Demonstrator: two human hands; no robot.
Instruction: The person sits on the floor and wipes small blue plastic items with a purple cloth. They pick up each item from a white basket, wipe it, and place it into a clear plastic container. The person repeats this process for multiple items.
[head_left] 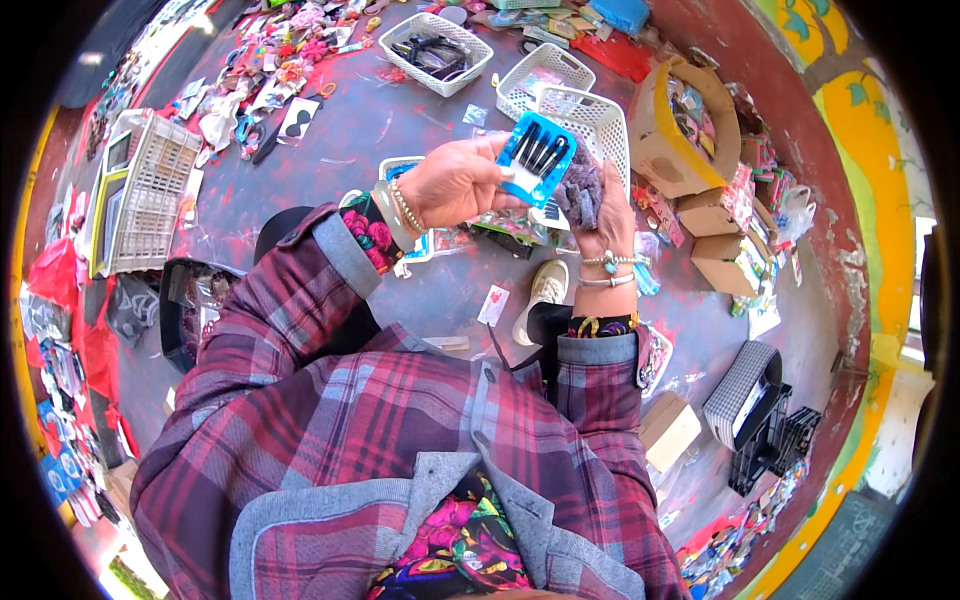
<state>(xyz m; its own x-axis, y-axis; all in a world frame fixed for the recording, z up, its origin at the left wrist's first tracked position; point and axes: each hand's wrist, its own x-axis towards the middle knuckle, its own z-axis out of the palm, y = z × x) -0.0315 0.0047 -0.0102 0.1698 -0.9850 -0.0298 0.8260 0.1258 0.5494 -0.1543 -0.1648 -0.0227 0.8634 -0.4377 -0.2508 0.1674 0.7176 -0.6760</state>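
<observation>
My left hand [455, 180] pinches a blue packet [553, 184] by its left side. Several slim black pieces, which look like hair clips, show on the packet's front. Close beside it, my right hand [612, 222] is closed around a fuzzy grey-purple bundle [580, 195], whose exact kind I cannot make out. The packet's right edge overlaps the bundle. Both hands are raised in front of me. Behind the right hand is a white perforated basket [605, 115]; whether the fingers touch it I cannot tell.
A white basket of dark items [478, 68] stands ahead. Piles of small colourful packets [290, 70] spread at the far left. A cardboard box [660, 150] and smaller cartons stand right. A crate [150, 200] is at left; a checkered black basket [738, 395] lies near right.
</observation>
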